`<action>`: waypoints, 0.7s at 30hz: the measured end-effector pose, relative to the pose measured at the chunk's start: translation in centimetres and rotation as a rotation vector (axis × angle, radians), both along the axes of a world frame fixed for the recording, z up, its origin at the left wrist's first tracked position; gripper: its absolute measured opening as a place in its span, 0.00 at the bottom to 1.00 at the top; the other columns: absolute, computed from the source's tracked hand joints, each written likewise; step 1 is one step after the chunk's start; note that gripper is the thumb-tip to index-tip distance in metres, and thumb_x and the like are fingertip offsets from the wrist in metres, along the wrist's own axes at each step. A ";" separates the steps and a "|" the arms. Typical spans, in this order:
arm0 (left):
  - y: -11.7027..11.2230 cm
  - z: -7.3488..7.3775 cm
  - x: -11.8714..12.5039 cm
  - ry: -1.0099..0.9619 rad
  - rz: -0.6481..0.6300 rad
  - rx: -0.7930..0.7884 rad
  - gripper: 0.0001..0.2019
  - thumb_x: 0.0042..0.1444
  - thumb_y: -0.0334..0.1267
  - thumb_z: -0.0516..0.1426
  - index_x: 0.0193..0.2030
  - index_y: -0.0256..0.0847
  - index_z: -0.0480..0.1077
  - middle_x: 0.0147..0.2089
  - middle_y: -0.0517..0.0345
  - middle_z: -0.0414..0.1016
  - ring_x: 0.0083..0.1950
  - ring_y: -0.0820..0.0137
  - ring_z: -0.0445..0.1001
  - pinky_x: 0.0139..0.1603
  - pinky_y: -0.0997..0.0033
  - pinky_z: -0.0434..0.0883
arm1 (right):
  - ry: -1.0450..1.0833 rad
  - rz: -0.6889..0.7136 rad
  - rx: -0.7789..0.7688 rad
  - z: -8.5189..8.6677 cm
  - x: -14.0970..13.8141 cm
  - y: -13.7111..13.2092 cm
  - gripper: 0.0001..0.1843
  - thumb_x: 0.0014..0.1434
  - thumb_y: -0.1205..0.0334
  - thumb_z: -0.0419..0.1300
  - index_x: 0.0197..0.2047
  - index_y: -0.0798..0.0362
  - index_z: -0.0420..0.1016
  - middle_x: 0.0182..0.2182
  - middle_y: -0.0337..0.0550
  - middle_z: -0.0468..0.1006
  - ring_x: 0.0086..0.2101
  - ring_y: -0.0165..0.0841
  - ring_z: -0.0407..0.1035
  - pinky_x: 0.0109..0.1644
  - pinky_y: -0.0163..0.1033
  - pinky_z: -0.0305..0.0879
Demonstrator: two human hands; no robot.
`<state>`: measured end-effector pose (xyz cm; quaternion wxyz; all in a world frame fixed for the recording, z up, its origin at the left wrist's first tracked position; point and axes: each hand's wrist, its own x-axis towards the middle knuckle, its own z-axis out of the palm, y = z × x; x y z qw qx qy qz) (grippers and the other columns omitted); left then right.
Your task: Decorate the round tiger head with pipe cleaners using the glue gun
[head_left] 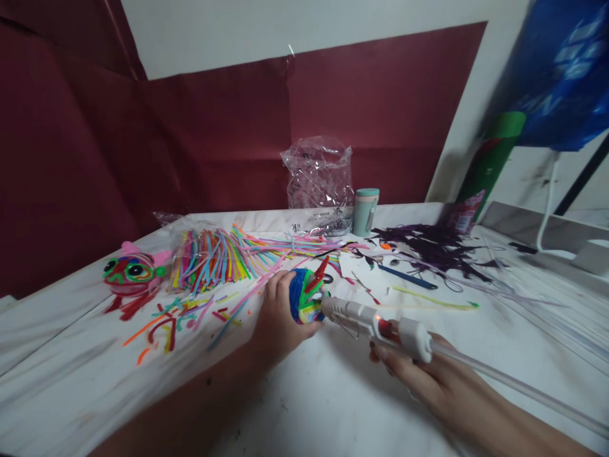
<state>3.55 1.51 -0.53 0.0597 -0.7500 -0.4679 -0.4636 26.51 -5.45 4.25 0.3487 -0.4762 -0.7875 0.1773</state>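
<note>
My left hand (280, 306) is wrapped round a small ball-shaped craft figure (301, 293) covered in blue, green and yellow pipe cleaner, with a red piece sticking up from it. In my right hand (419, 371) is a white hot glue gun (354, 315), its small light glowing orange. The gun's nozzle meets or nearly meets the figure's right side; actual contact I cannot tell. A long clear glue stick (518, 384) runs out of the gun's back toward the lower right.
Cut pipe cleaner pieces (174, 320) lie left, near a pink finished figure (133, 273). Behind are bundled pipe cleaners (209, 260), a clear plastic bag (318, 178) and a green cup (365, 212). Dark purple strips (428, 247), a blue pen-like tool (406, 277) and clear sticks (566, 324) lie right.
</note>
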 end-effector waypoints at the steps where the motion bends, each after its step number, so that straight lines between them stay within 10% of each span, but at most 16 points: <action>1: 0.0 0.0 0.0 -0.001 0.001 0.003 0.41 0.35 0.35 0.67 0.57 0.39 0.55 0.55 0.42 0.63 0.59 0.50 0.64 0.59 0.46 0.65 | 0.008 0.000 -0.001 0.1 -0.1 0.0 0.15 0.59 0.56 0.50 0.32 0.49 0.77 0.26 0.42 0.80 0.28 0.37 0.74 0.33 0.39 0.73; 21: 0.4 -0.4 -0.2 -0.036 0.022 -0.004 0.42 0.35 0.37 0.68 0.58 0.39 0.55 0.55 0.42 0.62 0.59 0.51 0.64 0.59 0.47 0.65 | -0.024 -0.040 -0.028 -0.9 0.4 0.5 0.20 0.60 0.50 0.48 0.29 0.50 0.77 0.25 0.44 0.78 0.25 0.37 0.71 0.28 0.38 0.68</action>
